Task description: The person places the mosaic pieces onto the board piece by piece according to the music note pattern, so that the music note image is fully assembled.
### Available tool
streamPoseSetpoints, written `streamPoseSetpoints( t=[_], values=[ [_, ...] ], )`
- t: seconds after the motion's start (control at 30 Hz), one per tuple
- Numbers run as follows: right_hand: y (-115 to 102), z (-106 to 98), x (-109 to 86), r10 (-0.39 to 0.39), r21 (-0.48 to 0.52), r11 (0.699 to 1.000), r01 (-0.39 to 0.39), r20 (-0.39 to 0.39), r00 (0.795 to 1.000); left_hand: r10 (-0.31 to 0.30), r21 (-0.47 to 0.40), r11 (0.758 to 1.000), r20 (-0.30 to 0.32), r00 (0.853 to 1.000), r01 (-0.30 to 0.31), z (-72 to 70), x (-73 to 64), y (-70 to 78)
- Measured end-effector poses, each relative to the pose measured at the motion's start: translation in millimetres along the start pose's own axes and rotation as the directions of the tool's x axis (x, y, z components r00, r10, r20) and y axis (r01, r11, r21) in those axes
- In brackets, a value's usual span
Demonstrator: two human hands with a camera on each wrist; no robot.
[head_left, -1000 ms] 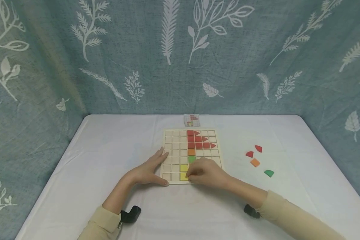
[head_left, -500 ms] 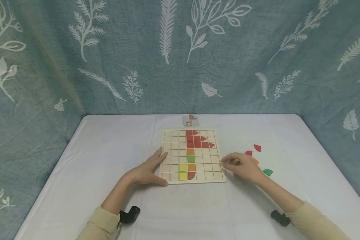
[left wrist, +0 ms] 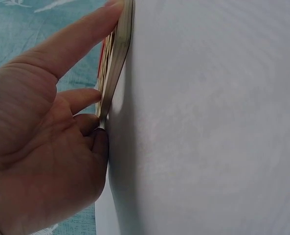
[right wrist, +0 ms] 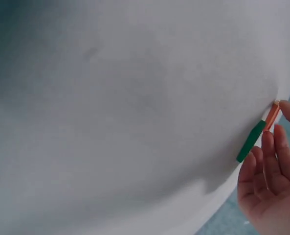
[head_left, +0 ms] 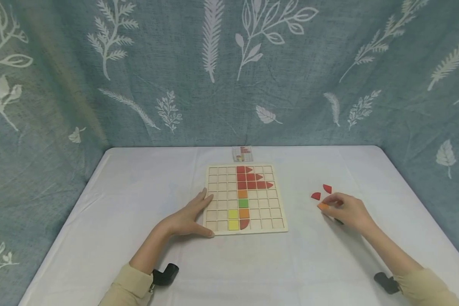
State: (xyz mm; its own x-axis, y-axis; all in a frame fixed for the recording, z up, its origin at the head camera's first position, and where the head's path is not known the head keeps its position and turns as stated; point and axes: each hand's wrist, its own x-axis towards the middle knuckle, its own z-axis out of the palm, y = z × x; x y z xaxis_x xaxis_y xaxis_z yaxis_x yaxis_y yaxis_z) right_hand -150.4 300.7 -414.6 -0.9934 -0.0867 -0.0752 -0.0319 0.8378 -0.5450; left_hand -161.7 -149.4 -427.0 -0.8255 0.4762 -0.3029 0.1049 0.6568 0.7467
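Note:
A wooden grid board (head_left: pixel 219 204) lies mid-table in the head view. It carries red squares ending in red triangles, an orange, a green and another orange square, two yellow squares (head_left: pixel 233 219) and a red quarter-circle (head_left: pixel 244 223). My left hand (head_left: pixel 186 216) rests along the board's left edge, fingers spread and thumb at the near corner. To the right, my right hand (head_left: pixel 348 211) pinches an orange square tile (head_left: pixel 321 206) between thumb and fingertip, at table level. Beside it lies a green quarter-circle tile (right wrist: pixel 251 141), mostly hidden under the hand in the head view.
Two red quarter-circle tiles, one nearer (head_left: pixel 315 196) and one farther (head_left: pixel 327 188), lie just beyond the right hand. A small pattern card (head_left: pixel 242 154) sits behind the board on the white tablecloth (head_left: pixel 145 182). A leaf-patterned curtain (head_left: pixel 214 114) hangs behind.
My right hand has left the board's near edge, uncovering the red quarter-circle and lower orange square, and moved right to the loose orange tile. The left hand stays put.

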Motion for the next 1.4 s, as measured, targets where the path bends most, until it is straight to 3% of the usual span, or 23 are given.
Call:
streamPoseSetpoints(
  t=[0.33,0.77,0.97,1.4],
  values=[
    [-0.7,6.5,3.2,-0.011,0.024,1.000,0.011,-0.019,1.000,0.006,-0.005,1.000,0.001,1.000,-0.006,-0.3,-0.9,-1.6],
    [-40.6,30.9,18.2,0.036,0.281,0.958,-0.058,0.083,0.996,0.008,-0.015,1.000,0.003,1.000,-0.008,-1.8,-0.8,0.4],
    [-62.8,48.1,23.2,-0.006,0.363,0.931,-0.043,0.134,0.991,-0.001,-0.011,1.000,0.000,1.000,0.001,-1.1,-1.0,-0.6],
    [-111.3,78.2,33.2,-0.143,0.382,0.922,0.065,0.181,0.973,0.001,-0.005,1.000,0.000,1.000,-0.001,0.7,0.1,-2.9]
  ],
)
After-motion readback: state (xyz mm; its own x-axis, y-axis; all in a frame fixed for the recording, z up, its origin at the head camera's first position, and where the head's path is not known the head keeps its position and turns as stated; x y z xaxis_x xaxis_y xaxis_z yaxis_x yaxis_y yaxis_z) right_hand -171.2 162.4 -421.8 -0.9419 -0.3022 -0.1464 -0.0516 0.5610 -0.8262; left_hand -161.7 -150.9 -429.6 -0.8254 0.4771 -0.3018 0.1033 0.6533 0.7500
